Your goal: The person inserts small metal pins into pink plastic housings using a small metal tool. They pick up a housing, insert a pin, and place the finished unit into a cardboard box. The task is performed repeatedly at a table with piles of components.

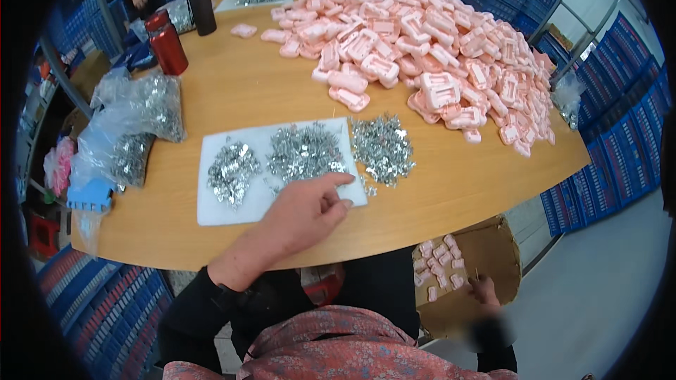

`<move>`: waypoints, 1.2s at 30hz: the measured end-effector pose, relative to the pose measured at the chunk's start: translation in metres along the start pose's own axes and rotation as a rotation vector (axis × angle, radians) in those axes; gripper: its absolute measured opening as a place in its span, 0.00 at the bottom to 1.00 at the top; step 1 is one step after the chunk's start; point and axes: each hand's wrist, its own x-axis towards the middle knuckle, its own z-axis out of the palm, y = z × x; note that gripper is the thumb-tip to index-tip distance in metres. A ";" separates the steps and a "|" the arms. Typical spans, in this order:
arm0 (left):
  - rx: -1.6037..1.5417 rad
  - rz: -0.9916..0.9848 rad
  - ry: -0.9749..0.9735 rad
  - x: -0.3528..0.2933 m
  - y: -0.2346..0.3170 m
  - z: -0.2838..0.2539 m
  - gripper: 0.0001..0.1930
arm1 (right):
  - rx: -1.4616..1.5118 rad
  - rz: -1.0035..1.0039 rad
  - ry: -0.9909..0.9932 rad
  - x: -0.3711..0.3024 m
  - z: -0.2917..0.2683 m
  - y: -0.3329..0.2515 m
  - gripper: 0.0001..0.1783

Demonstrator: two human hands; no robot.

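My left hand (pixel 303 212) is over the front of a white mat (pixel 211 212), its index finger stretched out and thumb apart, with nothing visible between them. Beneath and around it are small shiny metal pieces: a smaller heap (pixel 234 174) on the mat's left and a larger heap (pixel 306 151) in its middle. Another metal heap (pixel 382 149) lies on the wood just right of the mat. Down at the right, my right hand (pixel 484 291) is over an open cardboard box (pixel 493 257), fingers curled around something thin that I cannot make out. Pink plastic shells (pixel 438 262) lie in the box.
A big pile of pink shells (pixel 429 49) covers the table's far right. Bags of metal pieces (pixel 144 116), a red bottle (pixel 166 43) and a dark bottle (pixel 202 5) stand at the left. Blue crates (pixel 609 127) surround the table. Two people are across it.
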 end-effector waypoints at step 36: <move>-0.553 -0.144 -0.129 0.093 -0.007 -0.056 0.16 | 0.751 -1.119 -0.155 -0.204 -0.031 -0.343 0.16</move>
